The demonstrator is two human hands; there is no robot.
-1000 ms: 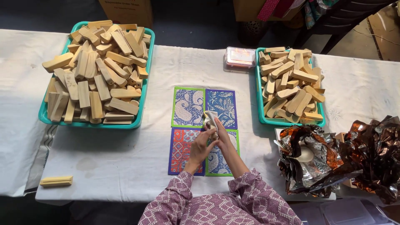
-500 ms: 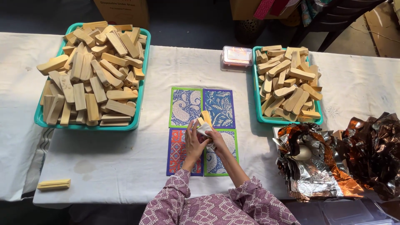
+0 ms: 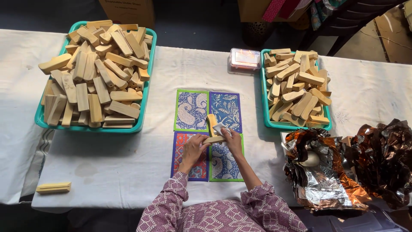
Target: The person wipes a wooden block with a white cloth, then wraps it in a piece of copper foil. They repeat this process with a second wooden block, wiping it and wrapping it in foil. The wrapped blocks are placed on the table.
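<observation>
Head view: left hand (image 3: 194, 148) and right hand (image 3: 231, 138) grip a wooden block (image 3: 214, 139) over the patterned mat (image 3: 190, 111); right fingers pinch a white scrap. Both trays (image 3: 145, 92) remain heaped.

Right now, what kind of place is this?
Probably a small craft workshop: two teal trays heaped with wooden blocks, crumpled foil, and hands working one block on patterned mats.

Both forearms are stretched forward from patterned sleeves and angled inward; the left hand (image 3: 194, 146) is laid palm-down with fingers curled at the tips; the right hand (image 3: 232, 139) is raised just beside it, its fingers closed in a pinch.
</observation>
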